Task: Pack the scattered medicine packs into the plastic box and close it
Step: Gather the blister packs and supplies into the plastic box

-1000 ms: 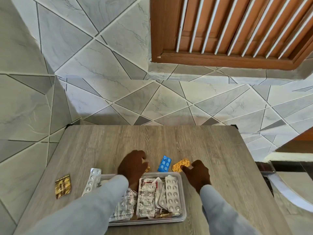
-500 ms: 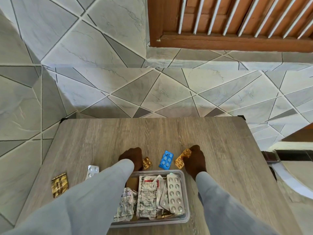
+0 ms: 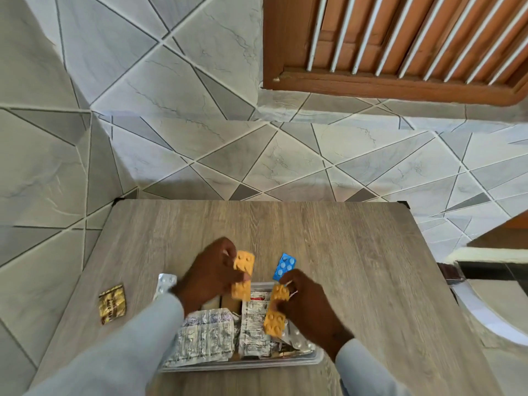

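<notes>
Gold foil sachet (image 3: 112,304) far left on wood-grain table (image 3: 357,252), crinkled, dark print, well apart from box. Silver blister strip (image 3: 165,282) just beside box's left wall, mostly hidden behind left sleeve. Left hand (image 3: 211,274) above box's far edge, fingers curled, pinching orange blister pack (image 3: 243,262); second orange piece (image 3: 241,290) just below it, same pinch or not: cannot tell. Clear plastic box (image 3: 313,359) at table's near edge, open, no lid seen, stuffed with crumpled printed foil strips (image 3: 204,337) and white round-pill blister. Right hand (image 3: 307,307) over box's right half, fingers clamped on long orange blister strip (image 3: 276,310), bent midway. Blue blister pack (image 3: 284,266) flat on table just behind box, between hands. Grey tiled floor, brown slatted door beyond.
</notes>
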Motion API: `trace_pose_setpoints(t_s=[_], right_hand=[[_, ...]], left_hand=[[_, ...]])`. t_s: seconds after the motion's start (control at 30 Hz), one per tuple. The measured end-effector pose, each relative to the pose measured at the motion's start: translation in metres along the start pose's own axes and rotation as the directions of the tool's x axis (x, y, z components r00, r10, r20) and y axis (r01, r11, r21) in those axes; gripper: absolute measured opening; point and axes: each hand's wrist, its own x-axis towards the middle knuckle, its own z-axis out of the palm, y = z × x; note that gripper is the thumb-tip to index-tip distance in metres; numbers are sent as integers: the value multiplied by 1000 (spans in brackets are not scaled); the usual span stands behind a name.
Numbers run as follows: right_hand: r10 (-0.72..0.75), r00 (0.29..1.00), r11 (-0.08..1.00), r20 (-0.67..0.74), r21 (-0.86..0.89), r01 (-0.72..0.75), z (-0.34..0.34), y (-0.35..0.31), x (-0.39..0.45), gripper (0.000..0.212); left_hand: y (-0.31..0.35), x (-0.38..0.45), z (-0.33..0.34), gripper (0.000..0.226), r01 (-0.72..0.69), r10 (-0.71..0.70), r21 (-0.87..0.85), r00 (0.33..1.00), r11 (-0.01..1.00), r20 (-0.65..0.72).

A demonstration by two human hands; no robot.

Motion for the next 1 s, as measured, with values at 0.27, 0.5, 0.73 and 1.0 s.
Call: trace_pose_setpoints(t_s=[0.27,0.5,0.73,1.0], right_hand=[[-184,982,781,42,-600,172,13,11,-20,33],[-134,990,825,-50,-559,83,-4,10,-16,26],[32,976,940,-216,-325,-103,-26,2,40,22],[444,896,763,-5,-523,-381,-4,-2,108,82]], left_hand=[[-45,-35,45,24,1,1,176,1000,984,-15],[-45,-36,56,25,-54,22,549,998,834,63],[-31,-32,38,11,-135,161,571,987,810,5],[-58,-17,-73,28,210,37,396,846,894,-532]])
